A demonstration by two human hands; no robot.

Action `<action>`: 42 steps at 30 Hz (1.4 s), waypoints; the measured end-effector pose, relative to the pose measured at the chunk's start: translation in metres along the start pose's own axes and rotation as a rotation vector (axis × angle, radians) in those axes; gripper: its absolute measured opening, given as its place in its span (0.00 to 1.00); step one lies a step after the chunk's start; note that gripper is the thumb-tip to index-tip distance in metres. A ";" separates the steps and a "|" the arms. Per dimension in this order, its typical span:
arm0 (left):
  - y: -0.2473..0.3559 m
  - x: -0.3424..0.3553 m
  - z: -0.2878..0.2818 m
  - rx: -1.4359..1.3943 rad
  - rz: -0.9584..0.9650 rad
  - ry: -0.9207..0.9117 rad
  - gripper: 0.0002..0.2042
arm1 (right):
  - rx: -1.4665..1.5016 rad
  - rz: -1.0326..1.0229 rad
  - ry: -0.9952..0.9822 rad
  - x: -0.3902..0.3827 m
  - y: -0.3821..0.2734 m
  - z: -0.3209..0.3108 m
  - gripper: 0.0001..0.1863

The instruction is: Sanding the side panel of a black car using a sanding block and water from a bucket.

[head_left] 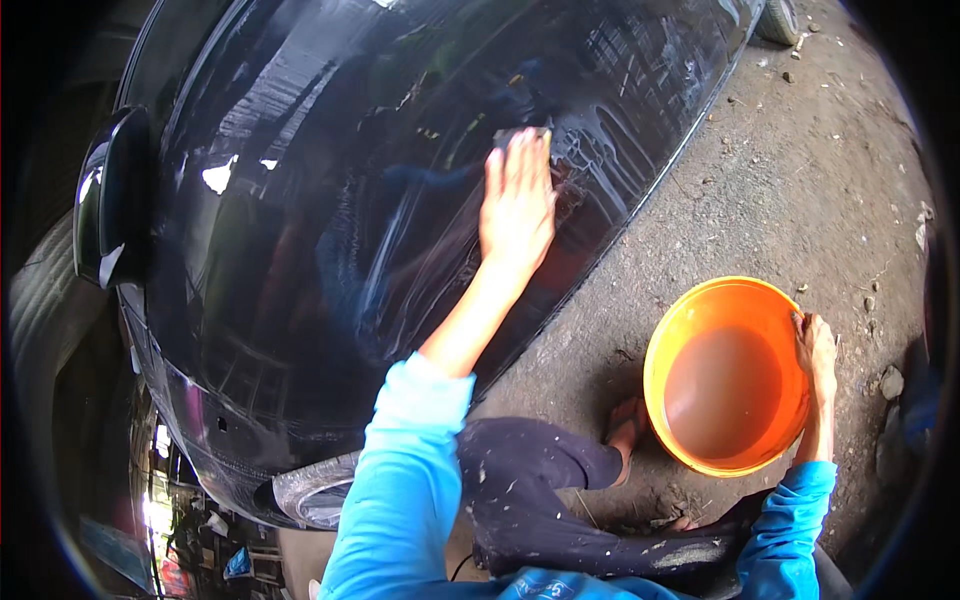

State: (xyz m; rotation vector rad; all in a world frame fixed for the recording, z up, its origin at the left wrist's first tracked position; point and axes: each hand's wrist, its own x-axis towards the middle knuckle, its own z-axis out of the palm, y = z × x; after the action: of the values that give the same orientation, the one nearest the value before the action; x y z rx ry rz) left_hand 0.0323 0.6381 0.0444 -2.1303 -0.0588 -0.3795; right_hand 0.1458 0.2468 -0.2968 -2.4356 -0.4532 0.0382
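On the dark glossy side of a car [270,260], my left hand [518,205] lies with its fingers stretched forward, pressing down a small dark flat piece that looks like sandpaper [503,137]. Most of that piece is hidden under the fingers. Whitish wet streaks and smears mark the panel around the hand. To the right, my right hand [818,350] grips the rim of an orange bucket [660,380]. Murky brownish water [722,390] stands in the bucket.
The car's side mirror [112,195] juts out at the left. One wheel [315,490] shows at lower left, another tyre [778,22] at the top right. Gritty ground [770,180] with scattered stones runs along the car. My bare foot [626,435] is beside the bucket.
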 end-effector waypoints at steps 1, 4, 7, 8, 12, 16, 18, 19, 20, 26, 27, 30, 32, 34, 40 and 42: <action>0.004 0.019 0.006 -0.049 -0.005 0.040 0.33 | -0.007 0.011 0.013 -0.001 -0.002 0.000 0.24; -0.009 -0.004 -0.002 -0.124 0.084 0.059 0.32 | -0.003 0.079 -0.038 -0.001 -0.005 -0.013 0.25; -0.026 -0.116 -0.022 -0.135 0.003 -0.161 0.34 | -0.003 0.139 -0.090 0.000 -0.003 -0.021 0.25; -0.032 -0.158 -0.030 -0.119 -0.053 -0.261 0.35 | 0.012 0.132 -0.108 0.002 -0.004 -0.018 0.25; -0.019 -0.167 -0.015 -0.109 -0.099 -0.256 0.37 | 0.002 0.148 -0.106 0.002 -0.001 -0.019 0.25; 0.011 0.032 0.008 -0.074 0.059 0.057 0.33 | 0.034 0.130 -0.107 0.001 -0.012 -0.013 0.25; 0.015 0.062 0.016 -0.063 0.061 0.141 0.32 | 0.059 0.122 -0.111 0.005 -0.027 -0.019 0.24; 0.011 0.063 0.014 -0.083 0.081 0.135 0.32 | 0.056 0.119 -0.096 0.006 -0.031 -0.023 0.24; 0.009 0.063 0.012 -0.110 0.105 0.127 0.32 | 0.049 0.121 -0.085 0.004 -0.031 -0.026 0.24; -0.040 -0.182 -0.018 -0.027 -0.091 -0.273 0.38 | 0.034 0.206 -0.128 0.002 -0.015 -0.031 0.23; -0.042 -0.192 -0.025 0.075 -0.081 -0.252 0.39 | 0.040 0.197 -0.126 0.004 -0.017 -0.029 0.23; -0.020 -0.097 -0.015 -0.121 -0.147 -0.200 0.38 | 0.041 0.215 -0.147 0.005 -0.015 -0.030 0.23; -0.012 -0.002 -0.013 -0.093 -0.034 0.009 0.34 | 0.066 0.182 -0.162 0.005 -0.019 -0.025 0.23; -0.009 0.059 -0.006 -0.035 -0.025 0.143 0.33 | 0.100 0.131 -0.151 0.007 -0.026 -0.020 0.24; -0.029 -0.067 -0.029 -0.190 -0.084 -0.103 0.35 | 0.074 0.186 -0.155 0.004 -0.005 -0.027 0.25; -0.049 -0.154 -0.029 -0.019 -0.190 -0.240 0.38 | 0.076 0.183 -0.146 0.001 -0.010 -0.029 0.25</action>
State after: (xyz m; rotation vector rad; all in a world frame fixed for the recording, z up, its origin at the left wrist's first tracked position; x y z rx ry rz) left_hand -0.1303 0.6572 0.0542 -2.1864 -0.3997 -0.2330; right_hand 0.1480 0.2375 -0.2679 -2.4011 -0.2852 0.3079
